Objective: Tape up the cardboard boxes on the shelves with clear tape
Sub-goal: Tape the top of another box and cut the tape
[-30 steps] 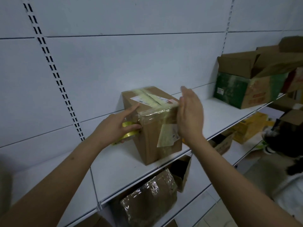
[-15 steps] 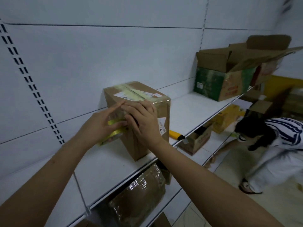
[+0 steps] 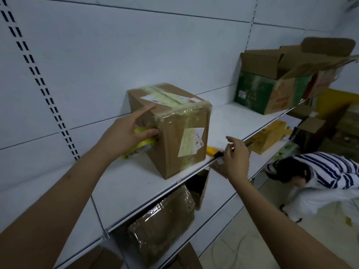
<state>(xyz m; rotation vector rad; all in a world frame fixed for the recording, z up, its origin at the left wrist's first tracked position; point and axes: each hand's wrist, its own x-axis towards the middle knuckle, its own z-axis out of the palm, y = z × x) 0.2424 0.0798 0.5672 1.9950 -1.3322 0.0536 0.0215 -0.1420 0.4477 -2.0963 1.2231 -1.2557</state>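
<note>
Cardboard box (image 3: pixel 171 131) sits on the shelf (image 3: pixel 136 183) — my left hand (image 3: pixel 124 135) grips the tape roll (image 3: pixel 142 141) against its side, my right hand (image 3: pixel 234 157) reaches, fingers loose and empty, toward the knife (image 3: pixel 212 151) — slackening may wrinkle the strip.

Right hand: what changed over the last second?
The right hand left the taped cardboard box, where it had been pressing tape beside the left, and moved right to the yellow utility knife at the shelf edge, not yet gripping it. The left hand still holds the tape roll against the box.
</note>
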